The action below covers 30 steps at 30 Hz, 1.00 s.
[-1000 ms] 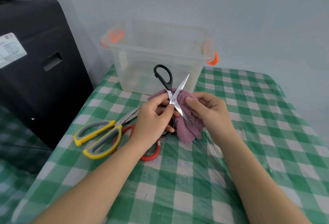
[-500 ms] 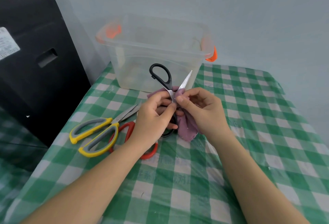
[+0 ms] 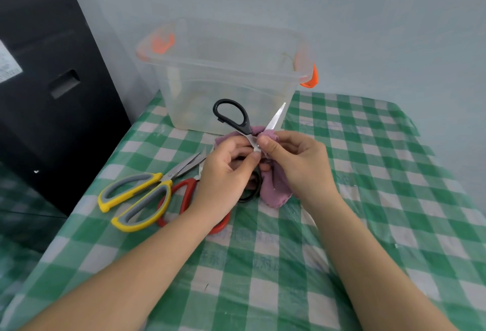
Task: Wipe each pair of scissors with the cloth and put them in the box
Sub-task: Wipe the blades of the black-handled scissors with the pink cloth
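The person stands over a table (image 3: 381, 199) with a green-and-white checked cover, both hands working at the black scissors (image 3: 238, 120), which are held up just above the cloth-covered surface in front of the box (image 3: 226, 73). The left hand (image 3: 226, 173) grips them near the pivot, thumb and fingers curled round the metal, with 1 black loop standing up toward the box and the other loop showing dark under the palm. The right hand (image 3: 297, 165) pinches the purple cloth (image 3: 276, 186) round a blade close to the pivot, thumb pressed on top; the rest of the cloth hangs down to the table beneath that hand. The bare tip of the blade sticks out up and to the right, across the front wall of the box. The box is clear plastic with orange latches at its 2 ends and sits at the far edge by the wall. To the left, flat on the table, lie the yellow scissors (image 3: 136, 199), and touching them the red scissors (image 3: 184, 199), partly hidden under the left wrist. A black case (image 3: 52, 81) stands beside the table on the left.
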### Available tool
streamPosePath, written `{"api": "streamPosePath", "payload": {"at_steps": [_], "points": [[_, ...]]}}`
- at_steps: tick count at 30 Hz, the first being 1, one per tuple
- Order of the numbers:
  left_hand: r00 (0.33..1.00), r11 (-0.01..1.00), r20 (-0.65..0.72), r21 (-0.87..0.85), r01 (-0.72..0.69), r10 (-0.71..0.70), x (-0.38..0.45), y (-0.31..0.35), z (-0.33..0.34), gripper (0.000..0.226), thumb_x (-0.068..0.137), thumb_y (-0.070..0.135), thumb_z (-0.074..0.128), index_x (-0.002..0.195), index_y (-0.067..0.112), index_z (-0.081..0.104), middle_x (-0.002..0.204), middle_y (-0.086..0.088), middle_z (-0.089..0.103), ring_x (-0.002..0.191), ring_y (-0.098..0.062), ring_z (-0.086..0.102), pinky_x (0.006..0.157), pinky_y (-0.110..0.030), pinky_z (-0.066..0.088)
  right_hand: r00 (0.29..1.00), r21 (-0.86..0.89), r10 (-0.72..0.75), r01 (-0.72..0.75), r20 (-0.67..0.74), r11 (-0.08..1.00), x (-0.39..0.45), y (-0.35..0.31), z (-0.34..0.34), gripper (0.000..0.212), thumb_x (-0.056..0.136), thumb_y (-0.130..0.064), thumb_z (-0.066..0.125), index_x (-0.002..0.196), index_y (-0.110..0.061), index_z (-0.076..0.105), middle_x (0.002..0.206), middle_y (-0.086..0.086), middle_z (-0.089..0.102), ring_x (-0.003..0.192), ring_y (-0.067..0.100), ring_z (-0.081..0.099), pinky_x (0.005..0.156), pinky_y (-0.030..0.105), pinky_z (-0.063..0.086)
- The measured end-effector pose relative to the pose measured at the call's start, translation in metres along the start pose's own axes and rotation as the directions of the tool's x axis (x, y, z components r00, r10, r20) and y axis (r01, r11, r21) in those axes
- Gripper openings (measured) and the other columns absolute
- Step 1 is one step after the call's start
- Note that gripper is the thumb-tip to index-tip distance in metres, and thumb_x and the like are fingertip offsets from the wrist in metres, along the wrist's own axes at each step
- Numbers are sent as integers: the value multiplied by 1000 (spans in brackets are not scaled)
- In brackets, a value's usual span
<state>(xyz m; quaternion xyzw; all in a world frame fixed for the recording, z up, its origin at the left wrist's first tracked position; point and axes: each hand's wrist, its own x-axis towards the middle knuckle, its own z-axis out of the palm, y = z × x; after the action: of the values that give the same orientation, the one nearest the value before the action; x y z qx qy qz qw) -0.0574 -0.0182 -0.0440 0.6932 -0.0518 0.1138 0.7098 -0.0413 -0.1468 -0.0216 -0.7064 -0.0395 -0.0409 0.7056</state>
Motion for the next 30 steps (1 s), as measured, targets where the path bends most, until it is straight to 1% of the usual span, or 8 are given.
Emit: {"api": "streamPosePath", "payload": {"at_steps": [4,12,14,17,21,24,26,30], "points": [[1000,1000,22,7,8,-8,-1,-1,0,16,91,4,63,90,20,62,87,4,73,82,-11,71,64,-23,56,1000,13,31,-31,-4,999,0,0,-1,11,81,-14,77,91,-11,75,82,8,76,71,10,68,66,21,56],[998,999,32,15,51,-51,0,-3,-1,11,91,3,63,101,4,62,95,-11,73,82,-19,72,66,-23,56,998,-9,56,-56,-18,998,2,0,-3,8,80,-23,76,81,-16,75,78,7,75,74,13,67,78,36,58],[998,999,37,15,44,-44,0,-4,-1,10,91,3,62,99,8,64,95,-10,74,83,-20,72,67,-27,57,997,-1,71,-71,13,997,2,-1,-3,7,78,-18,78,81,-13,73,77,12,74,71,17,65,73,36,59],[999,998,38,51,25,-27,-2,-4,0,10,91,3,62,98,10,63,92,-6,76,81,-19,73,68,-34,60,995,57,96,-98,33,994,2,-3,-4,14,72,-12,80,77,-11,67,61,1,68,55,10,61,60,25,57],[999,995,37,96,-1,-3,-3,-4,0,12,92,4,62,103,8,63,93,-5,76,81,-19,73,72,-42,61,995,56,100,-101,17,993,2,-4,-3,19,74,-8,80,70,-16,64,54,-3,64,49,9,57,56,23,54],[999,995,36,96,-6,2,-3,-2,1,12,91,3,62,103,5,63,91,-3,76,80,-18,73,70,-35,61,994,80,104,-105,11,991,2,-3,-3,19,72,-10,81,61,-19,69,62,7,66,59,18,59,64,33,55],[999,997,41,73,-1,-2,-3,-1,1,12,91,1,62,102,3,63,90,-1,75,80,-17,73,68,-26,59,994,93,109,-111,21,989,2,-3,-4,14,73,-9,80,67,-17,70,73,17,66,68,25,59,68,36,56],[999,999,41,25,27,-28,-3,0,0,10,90,0,62,99,5,63,88,-1,75,79,-17,73,66,-23,57,994,112,103,-107,45,988,4,-1,-5,9,79,-1,74,79,-7,67,70,12,69,64,21,62,56,24,55]]}}
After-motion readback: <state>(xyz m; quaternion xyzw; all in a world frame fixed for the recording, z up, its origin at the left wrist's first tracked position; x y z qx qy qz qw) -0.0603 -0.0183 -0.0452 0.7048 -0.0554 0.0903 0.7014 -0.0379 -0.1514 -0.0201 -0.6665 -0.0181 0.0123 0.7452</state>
